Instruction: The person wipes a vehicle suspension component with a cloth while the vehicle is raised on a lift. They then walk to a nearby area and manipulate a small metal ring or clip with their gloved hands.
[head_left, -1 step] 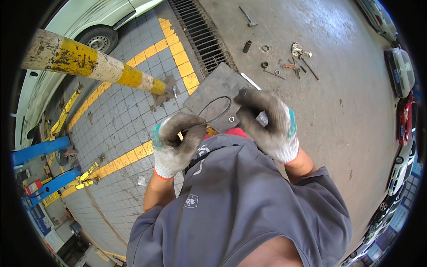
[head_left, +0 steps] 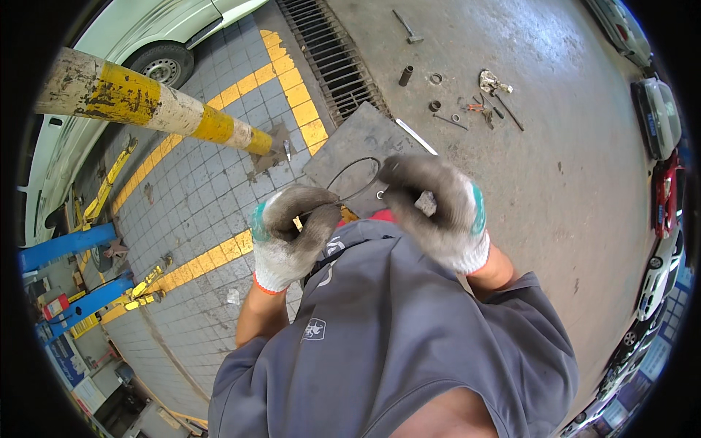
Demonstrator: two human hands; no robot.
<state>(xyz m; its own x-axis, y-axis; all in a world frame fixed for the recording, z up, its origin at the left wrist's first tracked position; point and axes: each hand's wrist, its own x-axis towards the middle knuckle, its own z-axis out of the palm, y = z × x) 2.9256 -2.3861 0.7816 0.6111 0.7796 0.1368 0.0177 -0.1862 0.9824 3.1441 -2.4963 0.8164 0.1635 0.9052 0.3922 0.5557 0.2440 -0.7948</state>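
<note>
Both my hands wear dirty knitted work gloves. With thumb and fingers pinched, my left hand (head_left: 297,230) grips the left end of a thin dark ring (head_left: 337,177). The ring stands out over a dark metal plate. My right hand (head_left: 436,204) has its fingers closed, and their tips meet the ring's right edge. Inside its curl shows a small greyish-white crumpled piece (head_left: 426,203), too little of it visible to name. Just beside those fingertips lies a small nut-like ring (head_left: 380,195), partly covered by the glove.
The dark plate (head_left: 365,135) lies beside a drain grate (head_left: 332,58). Beyond are a hammer (head_left: 407,29), a black socket (head_left: 406,75) and several loose tools and rings. A yellow-and-white post (head_left: 146,98) leans in at left, near a parked van (head_left: 109,44). Cars line the right.
My right hand has shifted slightly left and down, closing the small gap to the thin dark ring and covering part of the nut-like ring. My left hand has barely moved.
</note>
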